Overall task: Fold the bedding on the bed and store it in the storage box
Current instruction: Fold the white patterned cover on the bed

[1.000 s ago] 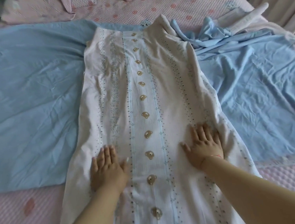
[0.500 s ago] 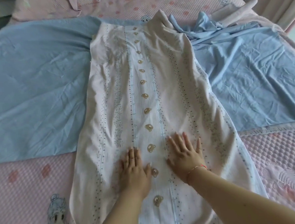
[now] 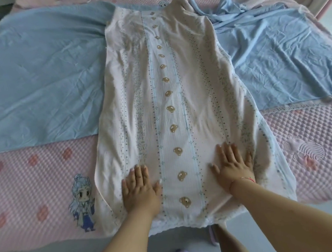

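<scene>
Bedding under both flat hands

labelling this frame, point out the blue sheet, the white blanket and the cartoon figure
blue sheet (image 3: 38, 76), head view, its flat left part
white blanket (image 3: 199, 103), head view, its right middle
cartoon figure (image 3: 82, 202), head view, its body

A folded quilt cover lies lengthwise on the bed, over a spread sheet; both hands rest flat on its near end.
</scene>
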The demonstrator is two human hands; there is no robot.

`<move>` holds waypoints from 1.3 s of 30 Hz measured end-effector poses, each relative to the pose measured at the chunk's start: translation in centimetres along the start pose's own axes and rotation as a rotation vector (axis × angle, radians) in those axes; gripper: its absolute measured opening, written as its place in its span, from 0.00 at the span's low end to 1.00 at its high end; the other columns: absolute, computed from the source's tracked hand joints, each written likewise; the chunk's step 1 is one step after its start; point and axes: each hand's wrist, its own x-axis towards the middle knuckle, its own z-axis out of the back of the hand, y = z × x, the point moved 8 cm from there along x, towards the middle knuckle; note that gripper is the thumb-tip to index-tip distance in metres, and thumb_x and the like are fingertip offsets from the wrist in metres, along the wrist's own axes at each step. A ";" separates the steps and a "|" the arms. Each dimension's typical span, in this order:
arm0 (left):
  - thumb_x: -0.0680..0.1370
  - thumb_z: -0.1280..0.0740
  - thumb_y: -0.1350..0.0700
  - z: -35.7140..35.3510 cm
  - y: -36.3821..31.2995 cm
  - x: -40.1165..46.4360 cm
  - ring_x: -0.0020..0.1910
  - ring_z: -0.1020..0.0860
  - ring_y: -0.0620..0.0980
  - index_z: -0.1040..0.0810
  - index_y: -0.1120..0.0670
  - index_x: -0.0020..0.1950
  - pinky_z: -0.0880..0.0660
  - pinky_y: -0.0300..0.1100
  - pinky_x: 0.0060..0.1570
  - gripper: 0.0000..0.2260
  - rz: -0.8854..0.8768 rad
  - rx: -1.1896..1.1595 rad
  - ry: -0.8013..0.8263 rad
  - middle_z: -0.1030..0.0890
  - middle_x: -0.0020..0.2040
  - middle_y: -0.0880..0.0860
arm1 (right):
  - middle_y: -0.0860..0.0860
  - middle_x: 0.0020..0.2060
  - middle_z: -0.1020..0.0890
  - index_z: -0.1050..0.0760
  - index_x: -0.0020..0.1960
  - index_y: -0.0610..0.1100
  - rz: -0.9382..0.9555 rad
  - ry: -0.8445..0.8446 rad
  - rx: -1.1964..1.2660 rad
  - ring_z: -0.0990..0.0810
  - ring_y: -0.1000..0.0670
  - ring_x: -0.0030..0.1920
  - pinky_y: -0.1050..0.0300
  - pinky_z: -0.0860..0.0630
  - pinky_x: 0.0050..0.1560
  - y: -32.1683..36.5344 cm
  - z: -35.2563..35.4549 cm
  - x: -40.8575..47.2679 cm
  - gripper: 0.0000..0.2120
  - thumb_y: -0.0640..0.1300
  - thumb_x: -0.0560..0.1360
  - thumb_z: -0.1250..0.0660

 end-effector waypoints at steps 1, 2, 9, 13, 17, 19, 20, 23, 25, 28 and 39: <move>0.80 0.63 0.38 -0.3 -1.1 -0.2 0.75 0.71 0.51 0.71 0.52 0.75 0.68 0.54 0.74 0.31 -0.012 -0.026 0.026 0.74 0.72 0.50 | 0.55 0.75 0.67 0.70 0.75 0.52 -0.014 0.010 0.039 0.70 0.51 0.74 0.41 0.70 0.72 0.8 -0.5 -0.4 0.35 0.67 0.76 0.61; 0.80 0.62 0.38 -0.5 -2.2 -0.8 0.75 0.71 0.52 0.70 0.53 0.76 0.68 0.55 0.74 0.31 -0.044 -0.055 0.040 0.74 0.72 0.50 | 0.55 0.75 0.67 0.69 0.76 0.51 -0.008 0.022 0.067 0.70 0.51 0.74 0.41 0.70 0.72 2.0 -1.3 -1.2 0.36 0.68 0.76 0.61; 0.81 0.54 0.40 1.0 3.5 -3.0 0.78 0.63 0.55 0.61 0.52 0.79 0.64 0.53 0.75 0.31 0.028 -0.150 -0.180 0.62 0.79 0.55 | 0.51 0.77 0.54 0.53 0.77 0.55 -0.115 -0.243 0.097 0.57 0.48 0.77 0.46 0.66 0.74 -3.3 1.8 -4.3 0.32 0.60 0.77 0.46; 0.78 0.42 0.37 1.4 10.1 -4.0 0.78 0.55 0.62 0.61 0.56 0.79 0.56 0.59 0.75 0.42 0.399 -0.440 -0.182 0.56 0.79 0.61 | 0.47 0.77 0.51 0.54 0.77 0.53 -0.508 -0.223 0.345 0.52 0.43 0.76 0.39 0.55 0.74 -9.3 2.9 -5.7 0.41 0.63 0.72 0.38; 0.72 0.30 0.38 0.4 8.8 -4.1 0.68 0.31 0.65 0.51 0.61 0.77 0.29 0.57 0.63 0.47 0.559 -0.730 -0.086 0.35 0.73 0.63 | 0.41 0.60 0.26 0.37 0.67 0.41 -0.576 -0.135 0.571 0.25 0.39 0.57 0.44 0.29 0.57 -7.5 2.4 -5.9 0.35 0.60 0.68 0.31; 0.65 0.26 0.42 0.3 5.1 -3.7 0.53 0.20 0.62 0.34 0.63 0.68 0.22 0.49 0.48 0.40 0.563 -0.938 -0.021 0.23 0.60 0.61 | 0.44 0.49 0.24 0.33 0.61 0.40 -0.511 -0.105 0.738 0.25 0.43 0.47 0.52 0.29 0.48 -4.0 2.6 -5.7 0.27 0.53 0.70 0.30; 0.60 0.26 0.43 0.1 3.0 -3.5 0.45 0.18 0.60 0.27 0.62 0.60 0.20 0.48 0.42 0.35 0.546 -1.078 0.014 0.20 0.53 0.59 | 0.45 0.47 0.25 0.31 0.59 0.40 -0.470 -0.079 0.832 0.26 0.45 0.45 0.53 0.28 0.47 -2.0 2.5 -5.4 0.23 0.51 0.71 0.29; 0.65 0.25 0.55 0.1 -1.9 -4.1 0.30 0.21 0.52 0.22 0.59 0.43 0.24 0.39 0.29 0.12 0.452 -1.318 0.157 0.20 0.36 0.55 | 0.44 0.46 0.23 0.28 0.57 0.39 -0.444 0.060 1.084 0.24 0.47 0.45 0.54 0.24 0.50 1.7 1.8 -5.4 0.21 0.47 0.70 0.26; 0.67 0.26 0.58 -0.2 -1.9 -4.5 0.33 0.21 0.52 0.21 0.60 0.46 0.25 0.39 0.33 0.11 0.437 -1.304 0.180 0.19 0.37 0.56 | 0.44 0.45 0.20 0.26 0.57 0.35 -0.487 0.158 1.151 0.21 0.46 0.43 0.55 0.21 0.45 1.5 0.3 -6.4 0.23 0.45 0.68 0.25; 0.67 0.30 0.57 -0.9 0.6 -5.9 0.38 0.22 0.54 0.21 0.60 0.48 0.24 0.43 0.39 0.12 0.506 -1.335 0.202 0.18 0.42 0.59 | 0.44 0.41 0.18 0.24 0.52 0.35 -0.564 0.203 1.171 0.18 0.45 0.40 0.56 0.19 0.40 -0.7 -1.3 -8.7 0.19 0.43 0.66 0.24; 0.63 0.37 0.24 0.2 -3.3 -9.6 0.66 0.27 0.62 0.27 0.52 0.70 0.36 0.64 0.68 0.45 0.080 -2.423 0.477 0.23 0.66 0.59 | 0.38 0.61 0.22 0.30 0.67 0.43 -0.336 0.202 2.503 0.27 0.39 0.65 0.42 0.32 0.64 1.1 -3.6 -11.3 0.51 0.74 0.54 0.32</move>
